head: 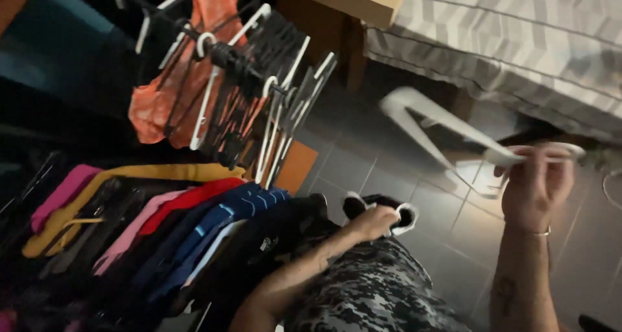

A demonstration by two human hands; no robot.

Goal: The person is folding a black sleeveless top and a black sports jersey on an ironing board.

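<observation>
Right hand [536, 186] fingers curled shut around a blurred white hanger [440, 128]. Left hand [374, 222] closed on camouflage garment [369, 286] near the crowded clothes rail [227, 53].

A smooth white plastic hanger [447, 128] — blurred — is gripped by the right hand [534, 186]. Soft matt camouflage-patterned grey cloth [369, 286] is held by the left hand [376, 222]. Smooth black and white plastic hangers [272, 105] are seen on a rail; the grey floor tiles [389, 170] look smooth, faintly glossy — the striped bedcover [518, 40] is woven cloth.

Grey tiled floor [389, 176], patterned bed [518, 40]
</observation>
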